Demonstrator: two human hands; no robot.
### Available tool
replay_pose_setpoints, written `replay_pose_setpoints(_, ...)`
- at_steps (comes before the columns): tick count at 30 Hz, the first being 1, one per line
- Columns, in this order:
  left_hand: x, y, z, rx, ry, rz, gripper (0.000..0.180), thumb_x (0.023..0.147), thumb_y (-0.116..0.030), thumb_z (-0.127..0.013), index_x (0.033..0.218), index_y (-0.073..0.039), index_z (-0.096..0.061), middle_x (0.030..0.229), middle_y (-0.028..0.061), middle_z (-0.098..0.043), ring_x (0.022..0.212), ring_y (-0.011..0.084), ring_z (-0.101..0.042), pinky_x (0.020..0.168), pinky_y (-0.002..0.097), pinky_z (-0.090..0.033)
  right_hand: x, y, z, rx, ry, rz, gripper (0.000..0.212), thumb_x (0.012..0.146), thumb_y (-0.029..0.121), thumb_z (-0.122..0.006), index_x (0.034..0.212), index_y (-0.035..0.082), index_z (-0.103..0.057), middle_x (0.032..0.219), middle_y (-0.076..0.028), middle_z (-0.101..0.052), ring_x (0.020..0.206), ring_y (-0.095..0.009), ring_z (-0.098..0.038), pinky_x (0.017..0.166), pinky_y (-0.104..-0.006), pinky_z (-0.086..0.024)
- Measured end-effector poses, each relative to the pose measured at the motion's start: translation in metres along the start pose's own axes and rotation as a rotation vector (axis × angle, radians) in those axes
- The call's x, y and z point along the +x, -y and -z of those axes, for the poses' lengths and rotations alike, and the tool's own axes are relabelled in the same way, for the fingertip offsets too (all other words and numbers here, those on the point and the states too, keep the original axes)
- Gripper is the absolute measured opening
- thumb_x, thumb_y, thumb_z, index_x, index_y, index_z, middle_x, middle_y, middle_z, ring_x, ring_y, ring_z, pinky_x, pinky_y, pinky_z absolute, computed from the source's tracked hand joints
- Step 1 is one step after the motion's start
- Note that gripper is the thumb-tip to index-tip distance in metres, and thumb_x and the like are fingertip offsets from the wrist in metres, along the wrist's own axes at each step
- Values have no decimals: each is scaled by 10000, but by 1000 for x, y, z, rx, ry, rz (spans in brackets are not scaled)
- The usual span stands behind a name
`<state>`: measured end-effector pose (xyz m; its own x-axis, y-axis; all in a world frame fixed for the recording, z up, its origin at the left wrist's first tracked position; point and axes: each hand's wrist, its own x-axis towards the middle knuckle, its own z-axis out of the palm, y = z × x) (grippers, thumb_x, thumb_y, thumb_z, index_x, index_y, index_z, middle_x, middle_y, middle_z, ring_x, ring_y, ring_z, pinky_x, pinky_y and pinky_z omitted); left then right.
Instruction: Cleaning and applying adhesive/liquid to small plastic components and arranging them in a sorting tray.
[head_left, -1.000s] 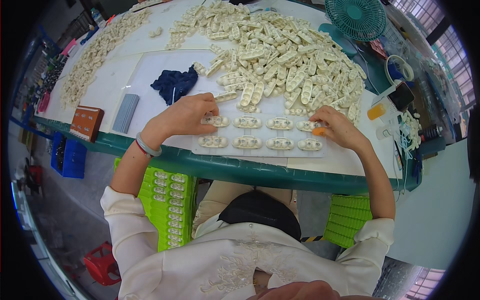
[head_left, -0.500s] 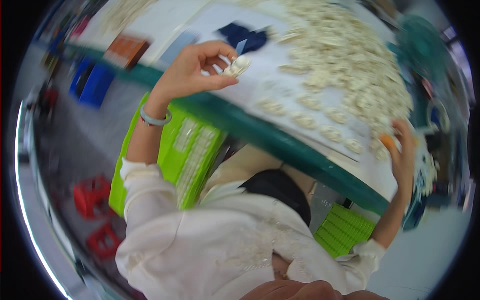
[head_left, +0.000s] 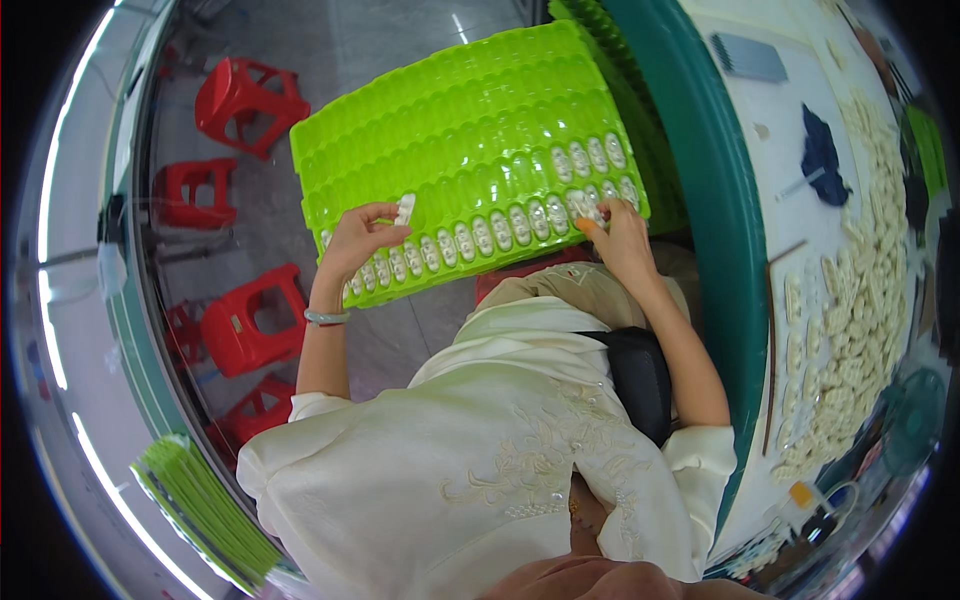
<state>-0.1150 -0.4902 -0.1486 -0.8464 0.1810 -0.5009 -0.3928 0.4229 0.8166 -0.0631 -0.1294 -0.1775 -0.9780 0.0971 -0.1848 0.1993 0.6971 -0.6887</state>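
Observation:
A bright green tray [head_left: 450, 110] with rows of oval pockets lies in front of me. Small white moulded pieces [head_left: 482, 236] fill much of its nearest row, and several sit at the right end of the row behind. At the tray's left part, my left hand [head_left: 350, 243] pinches one white moulded piece [head_left: 405, 208] between thumb and fingers, held up above the pockets. My right hand [head_left: 630, 250], an orange cover [head_left: 588, 228] on one fingertip, is closed on another white moulded piece [head_left: 583, 207] over the near row's right part. Its fingers partly hide the pockets there.
To the right runs a table with a green edge [head_left: 700, 150], bearing a heap of cream pieces [head_left: 860, 320], a dark blue cloth [head_left: 822, 158] and a grey-blue flat block [head_left: 750, 58]. Red stools [head_left: 250, 315] stand at left; stacked green trays [head_left: 200, 510] are at lower left.
The view has turned from the table to the green tray. Both hands have left the table and are now over the tray, the left still pinching a white piece.

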Motion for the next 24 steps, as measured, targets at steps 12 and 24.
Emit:
replay_pose_setpoints(12,-13,81,-5,324,-484,96,487,680,-271,-782,1045,17,-634,766,116,-654,696,207,-641,615,310,-498,72,22,-49,-341,10,-18,433,734,307,-751,871,-67,-580,695,-216,-623,681,-363,-632,605,-427,-490)
replay_pose_setpoints(24,29,116,-20,664,-662,-131,544,748,-278,-740,1114,73,-543,1025,264,-585,989,392,-539,849,447,-422,-94,3,71,181,-80,-222,216,759,77,-688,963,35,-628,738,-84,-634,613,-133,-583,584,-273,-474)
